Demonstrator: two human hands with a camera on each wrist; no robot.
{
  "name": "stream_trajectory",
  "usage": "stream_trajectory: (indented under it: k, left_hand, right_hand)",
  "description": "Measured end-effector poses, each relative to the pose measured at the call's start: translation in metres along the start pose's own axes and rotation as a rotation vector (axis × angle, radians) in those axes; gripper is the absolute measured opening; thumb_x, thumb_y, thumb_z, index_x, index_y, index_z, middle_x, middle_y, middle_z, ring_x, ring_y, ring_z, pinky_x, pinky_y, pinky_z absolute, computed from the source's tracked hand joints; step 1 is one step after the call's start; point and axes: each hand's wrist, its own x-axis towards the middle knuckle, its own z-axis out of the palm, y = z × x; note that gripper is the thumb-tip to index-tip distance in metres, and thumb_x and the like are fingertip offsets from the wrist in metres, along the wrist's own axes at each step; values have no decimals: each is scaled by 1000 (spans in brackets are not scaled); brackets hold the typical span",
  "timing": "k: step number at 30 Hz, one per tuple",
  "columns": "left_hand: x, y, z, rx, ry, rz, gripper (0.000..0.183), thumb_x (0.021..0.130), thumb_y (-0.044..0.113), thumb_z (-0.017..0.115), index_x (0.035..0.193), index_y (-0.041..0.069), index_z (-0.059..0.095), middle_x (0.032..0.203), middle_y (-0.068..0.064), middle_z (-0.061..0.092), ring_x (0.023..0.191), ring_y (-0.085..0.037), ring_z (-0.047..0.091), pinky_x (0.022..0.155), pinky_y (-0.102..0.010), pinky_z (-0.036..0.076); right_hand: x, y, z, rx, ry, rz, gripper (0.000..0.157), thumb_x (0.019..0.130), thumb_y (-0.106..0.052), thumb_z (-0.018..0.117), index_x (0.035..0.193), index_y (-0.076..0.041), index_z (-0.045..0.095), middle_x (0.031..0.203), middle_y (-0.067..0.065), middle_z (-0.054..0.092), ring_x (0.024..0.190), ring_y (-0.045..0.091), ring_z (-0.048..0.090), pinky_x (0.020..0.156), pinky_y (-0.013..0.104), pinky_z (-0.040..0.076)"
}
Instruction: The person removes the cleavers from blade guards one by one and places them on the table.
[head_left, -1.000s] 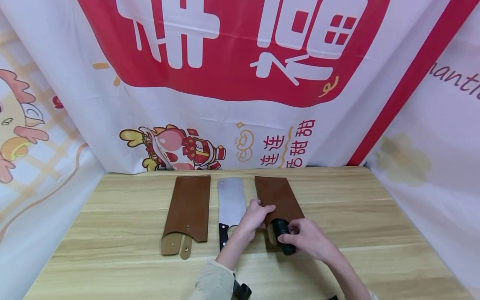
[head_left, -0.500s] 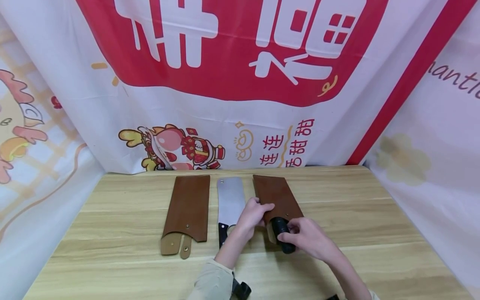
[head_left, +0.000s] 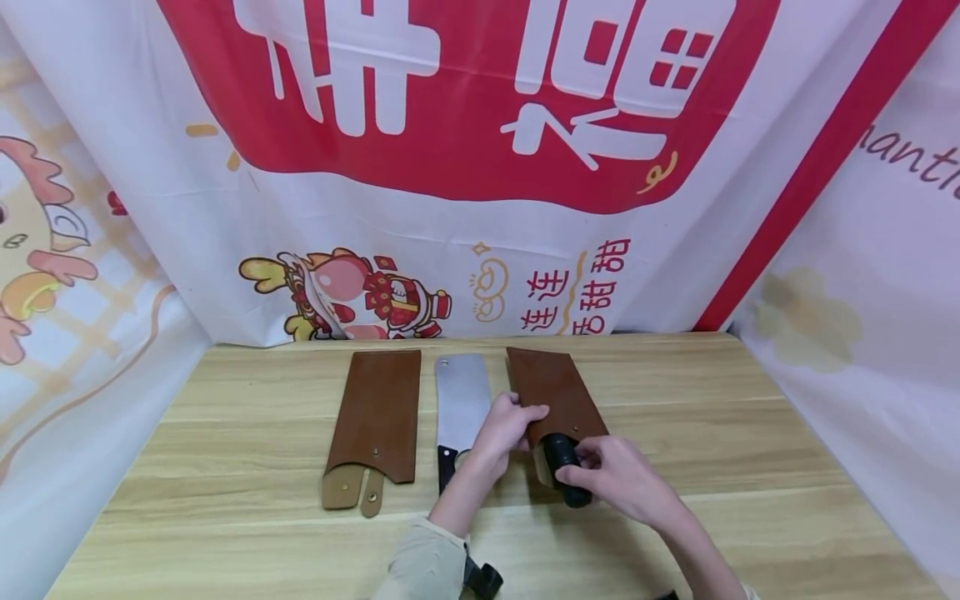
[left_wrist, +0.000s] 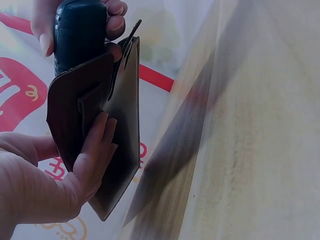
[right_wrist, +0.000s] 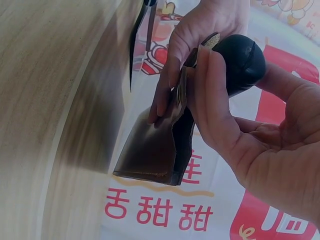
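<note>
A brown leather knife sheath [head_left: 557, 387] is held tilted above the table, right of centre. My left hand [head_left: 504, 429] grips its left edge, thumb on the front and fingers on the back, as the left wrist view shows. From the sheath's mouth sticks a thick, round-ended black handle [head_left: 564, 467]; whatever lies inside the sheath is hidden. My right hand [head_left: 618, 475] pinches that handle between thumb and fingers. In the right wrist view its fingers [right_wrist: 212, 85] lie between the handle [right_wrist: 242, 62] and the sheath's back flap.
Left of my hands a cleaver [head_left: 462, 404] with a steel blade and black riveted handle lies flat, partly covered by my left forearm. Farther left lies a second brown sheath [head_left: 378, 408] with two tan tabs. Printed cloth [head_left: 480, 275] hangs behind the wooden table [head_left: 225, 450].
</note>
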Motion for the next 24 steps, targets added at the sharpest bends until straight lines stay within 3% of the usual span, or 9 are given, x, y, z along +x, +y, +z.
stream_trajectory:
  k: [12, 16, 24]
  left_hand:
    - [0, 1, 1, 4, 38, 9, 40, 96, 14, 71, 126, -5, 53, 105, -15, 66, 74, -17, 62, 56, -22, 48]
    - [2, 0, -3, 11, 65, 25, 40, 96, 15, 70, 126, -6, 53, 102, -13, 64, 68, -14, 56, 55, -21, 45]
    - [7, 4, -11, -24, 76, 27, 46, 96, 14, 69, 132, -7, 50, 107, -15, 64, 72, -14, 57, 57, -20, 46]
  right_hand:
    - [-3, -3, 1, -3, 0, -22, 24, 89, -22, 77, 93, 1, 70, 77, 4, 68, 67, 17, 65, 58, 42, 59]
    - [-4, -5, 1, 12, -39, -22, 25, 89, -22, 78, 96, 1, 71, 78, 3, 69, 68, 17, 65, 57, 41, 60]
    - [-9, -12, 2, 4, -66, -43, 21, 88, -21, 78, 93, -2, 70, 75, 2, 68, 66, 17, 65, 56, 42, 60]
